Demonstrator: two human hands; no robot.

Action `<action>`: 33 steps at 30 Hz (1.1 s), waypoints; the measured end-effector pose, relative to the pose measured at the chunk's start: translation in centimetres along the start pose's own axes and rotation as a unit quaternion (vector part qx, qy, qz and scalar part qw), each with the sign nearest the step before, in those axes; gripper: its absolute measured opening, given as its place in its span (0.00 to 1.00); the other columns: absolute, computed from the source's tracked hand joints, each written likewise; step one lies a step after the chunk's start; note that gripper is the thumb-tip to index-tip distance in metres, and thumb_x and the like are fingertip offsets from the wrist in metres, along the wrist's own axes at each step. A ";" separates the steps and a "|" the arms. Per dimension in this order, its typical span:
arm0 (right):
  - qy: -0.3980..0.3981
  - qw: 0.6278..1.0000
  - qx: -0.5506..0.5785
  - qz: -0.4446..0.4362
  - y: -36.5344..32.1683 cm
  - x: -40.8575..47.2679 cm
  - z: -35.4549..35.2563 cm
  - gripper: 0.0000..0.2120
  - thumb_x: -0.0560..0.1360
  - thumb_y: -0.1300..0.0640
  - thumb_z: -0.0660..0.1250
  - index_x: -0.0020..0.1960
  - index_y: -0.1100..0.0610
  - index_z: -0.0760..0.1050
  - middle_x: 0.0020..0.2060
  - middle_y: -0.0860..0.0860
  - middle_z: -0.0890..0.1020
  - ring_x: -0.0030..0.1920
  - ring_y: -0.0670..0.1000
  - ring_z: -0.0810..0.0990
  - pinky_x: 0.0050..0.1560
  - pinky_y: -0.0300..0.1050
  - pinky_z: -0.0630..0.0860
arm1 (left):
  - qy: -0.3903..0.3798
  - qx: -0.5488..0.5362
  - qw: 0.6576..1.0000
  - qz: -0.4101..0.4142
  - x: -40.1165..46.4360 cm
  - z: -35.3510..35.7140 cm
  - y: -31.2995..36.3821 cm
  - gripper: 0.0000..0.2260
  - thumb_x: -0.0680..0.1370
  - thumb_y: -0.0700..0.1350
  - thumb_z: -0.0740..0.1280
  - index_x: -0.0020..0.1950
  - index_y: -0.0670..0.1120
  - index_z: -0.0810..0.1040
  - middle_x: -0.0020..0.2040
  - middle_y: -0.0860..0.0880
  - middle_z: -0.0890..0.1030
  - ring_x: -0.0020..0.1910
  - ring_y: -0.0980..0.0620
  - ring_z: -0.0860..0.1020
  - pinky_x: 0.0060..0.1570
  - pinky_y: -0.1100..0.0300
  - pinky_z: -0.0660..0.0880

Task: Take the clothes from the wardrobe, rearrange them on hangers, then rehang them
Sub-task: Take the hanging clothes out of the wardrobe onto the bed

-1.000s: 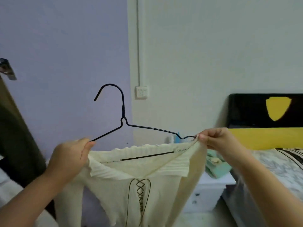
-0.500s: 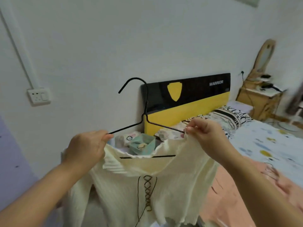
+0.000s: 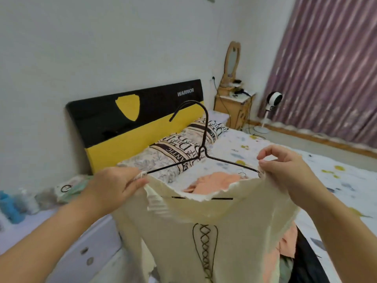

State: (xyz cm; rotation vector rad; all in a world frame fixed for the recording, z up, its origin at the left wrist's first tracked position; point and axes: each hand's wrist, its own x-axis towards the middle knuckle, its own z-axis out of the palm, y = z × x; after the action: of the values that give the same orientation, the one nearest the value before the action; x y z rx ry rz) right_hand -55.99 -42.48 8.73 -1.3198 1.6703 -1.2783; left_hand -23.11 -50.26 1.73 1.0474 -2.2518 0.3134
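Above the bed (image 3: 306, 172), both hands pinch the cream top (image 3: 204, 225) onto the hanger (image 3: 202, 154), left hand (image 3: 120, 186) and right hand (image 3: 283, 170) at opposite shoulders; loosening either pinch could probably let that shoulder slide off the thin wire.

This is a bedroom in a home. A bed (image 3: 265, 152) with a black-and-yellow headboard (image 3: 130, 121) lettered "WARRIOR" stands against a plain white wall, with patterned pillows (image 3: 183, 144) and a printed sheet on it. In the far corner stands a small wooden dressing table (image 3: 234, 107) with an oval mirror (image 3: 232, 58), just beside a standing fan (image 3: 273, 99). Purple curtains (image 3: 330, 64) cover the right side. A white drawer unit (image 3: 81, 242) sits beside the bed, and clothes lie on the mattress.
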 end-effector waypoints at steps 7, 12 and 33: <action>0.011 0.990 -0.118 0.073 1.7 -0.7 -7.8 0.17 0.73 0.67 0.56 0.39 0.52 0.80 0.27 0.52 0.73 0.23 0.45 0.68 0.23 0.36 0.64 | 0.079 -0.060 0.989 0.107 8.0 6.7 3.3 0.30 0.82 0.57 0.47 0.25 0.42 0.66 0.19 0.48 0.65 0.17 0.54 0.65 0.24 0.70 0.49; 0.059 0.989 -0.107 0.085 2.7 -0.6 -10.1 0.23 0.72 0.74 0.55 0.38 0.51 0.81 0.29 0.51 0.78 0.30 0.49 0.73 0.32 0.35 0.68 | 0.080 -0.113 0.978 0.153 13.5 9.7 3.8 0.28 0.81 0.57 0.47 0.25 0.45 0.63 0.19 0.48 0.65 0.17 0.51 0.64 0.23 0.67 0.51; 0.164 0.943 -0.257 0.134 23.3 26.0 -10.9 0.08 0.75 0.62 0.65 0.38 0.57 0.76 0.32 0.52 0.77 0.35 0.49 0.72 0.35 0.38 0.66 | -0.194 -0.124 0.973 0.031 28.2 39.1 0.0 0.18 0.80 0.55 0.56 0.35 0.45 0.67 0.30 0.48 0.73 0.34 0.45 0.74 0.33 0.56 0.64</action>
State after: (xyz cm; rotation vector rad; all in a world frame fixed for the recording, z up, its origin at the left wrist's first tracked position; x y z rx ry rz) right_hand -80.81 -63.64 -7.80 -1.1350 2.4495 -0.9698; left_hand -54.14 -84.99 -10.80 0.9689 -2.5894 -0.1631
